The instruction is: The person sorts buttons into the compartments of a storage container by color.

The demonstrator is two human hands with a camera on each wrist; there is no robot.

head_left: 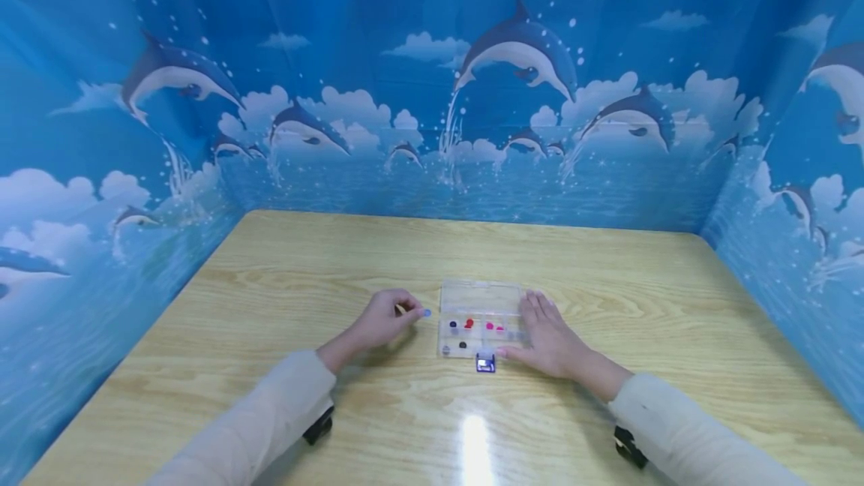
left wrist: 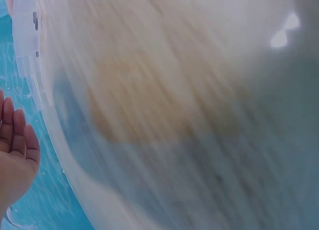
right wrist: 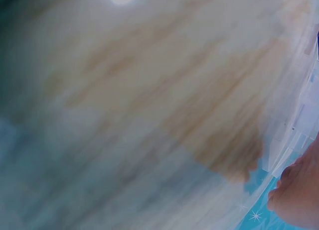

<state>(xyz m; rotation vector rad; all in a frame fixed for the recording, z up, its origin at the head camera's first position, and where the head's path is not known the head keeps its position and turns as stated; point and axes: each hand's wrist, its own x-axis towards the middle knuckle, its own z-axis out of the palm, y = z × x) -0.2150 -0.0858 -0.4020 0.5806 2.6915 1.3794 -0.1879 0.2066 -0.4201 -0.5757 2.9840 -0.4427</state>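
A clear plastic compartment box (head_left: 472, 336) lies on the table with its lid (head_left: 479, 297) folded back. Small round pieces sit in its compartments: red ones (head_left: 469, 323), pink ones (head_left: 490, 326) and dark ones (head_left: 462, 345). Just left of the box, my left hand (head_left: 386, 319) pinches a small round blue piece (head_left: 427, 313) between thumb and fingertips. My right hand (head_left: 550, 340) rests along the box's right side, fingers stretched toward the lid and thumb at the front edge. In the left wrist view, the left hand (left wrist: 17, 150) shows only its curled fingers; the piece is hidden there.
A dark blue square item (head_left: 485, 363) sits at the box's front edge. The wood-grain table (head_left: 324, 246) is bordered by a blue dolphin-print curtain (head_left: 378, 96) at the back and sides. Light glares off the tabletop near the front.
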